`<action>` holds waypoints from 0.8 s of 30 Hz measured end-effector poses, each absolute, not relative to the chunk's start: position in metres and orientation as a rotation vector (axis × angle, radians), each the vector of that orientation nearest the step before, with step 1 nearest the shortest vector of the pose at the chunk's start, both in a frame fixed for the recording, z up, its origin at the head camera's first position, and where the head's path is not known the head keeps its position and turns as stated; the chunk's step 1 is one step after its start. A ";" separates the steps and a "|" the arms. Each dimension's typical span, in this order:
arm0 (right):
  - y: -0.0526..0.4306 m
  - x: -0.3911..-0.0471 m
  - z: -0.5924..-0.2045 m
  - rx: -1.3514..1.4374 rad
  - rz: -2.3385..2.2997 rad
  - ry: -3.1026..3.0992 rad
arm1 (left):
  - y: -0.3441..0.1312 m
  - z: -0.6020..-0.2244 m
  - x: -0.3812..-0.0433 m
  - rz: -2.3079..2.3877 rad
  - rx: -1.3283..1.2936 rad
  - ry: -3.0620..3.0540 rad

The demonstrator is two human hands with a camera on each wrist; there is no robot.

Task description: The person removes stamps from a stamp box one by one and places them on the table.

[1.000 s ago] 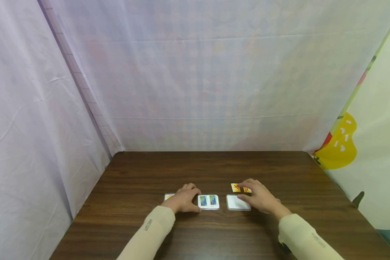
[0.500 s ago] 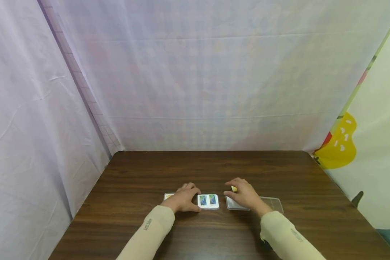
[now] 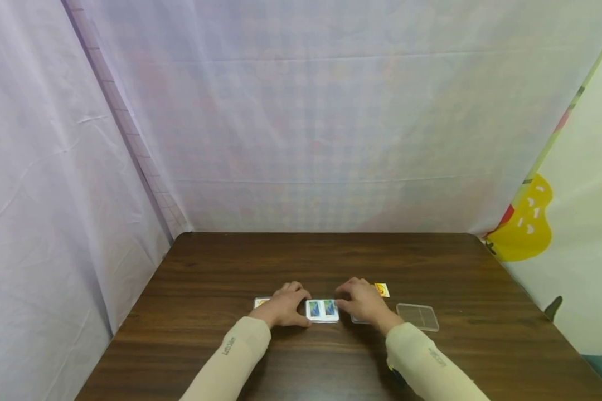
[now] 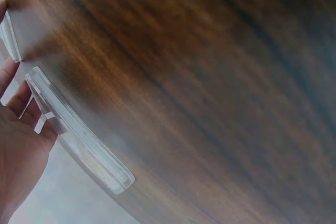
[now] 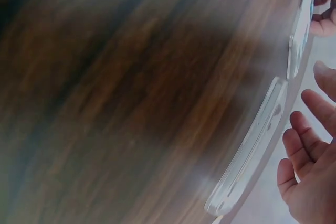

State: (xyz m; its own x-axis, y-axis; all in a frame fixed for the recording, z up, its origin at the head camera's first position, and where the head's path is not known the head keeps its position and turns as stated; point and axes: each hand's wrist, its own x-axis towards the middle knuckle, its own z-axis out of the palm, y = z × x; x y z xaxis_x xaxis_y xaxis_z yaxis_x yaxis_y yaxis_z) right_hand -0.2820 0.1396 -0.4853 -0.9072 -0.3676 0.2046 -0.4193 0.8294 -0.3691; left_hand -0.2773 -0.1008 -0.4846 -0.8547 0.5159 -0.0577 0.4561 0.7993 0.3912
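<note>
A flat clear plastic case (image 3: 322, 311), with two small blue-green pictures on white, lies mid-table. My left hand (image 3: 282, 306) grips its left end, with thumb and forefinger at the two corners. Under that hand is a second clear case (image 4: 84, 135), its yellow picture (image 3: 261, 302) partly hidden. My right hand (image 3: 363, 302) hovers with relaxed, spread fingers (image 5: 310, 135) near the middle case's right end and holds nothing. Below it lies a third case (image 5: 249, 153), mostly covered by the hand in the head view.
A small yellow-and-red picture card (image 3: 382, 289) lies behind the right hand. To the right lies a transparent plastic lid or tray (image 3: 418, 317). White curtains (image 3: 301, 139) hang behind the brown wood-grain table (image 3: 301, 256).
My right hand has moved left from over the third case and the yellow cards toward the middle case, uncovering the transparent piece and one card. The left hand stays put.
</note>
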 end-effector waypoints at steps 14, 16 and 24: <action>0.129 -0.285 -0.487 0.622 0.554 -2.939 | -0.100 -0.484 -0.278 0.531 0.770 2.826; 0.128 -0.286 -0.487 0.618 0.547 -2.938 | -0.100 -0.484 -0.278 0.529 0.770 2.825; 0.127 -0.289 -0.489 0.611 0.511 -2.923 | -0.100 -0.484 -0.278 0.515 0.766 2.832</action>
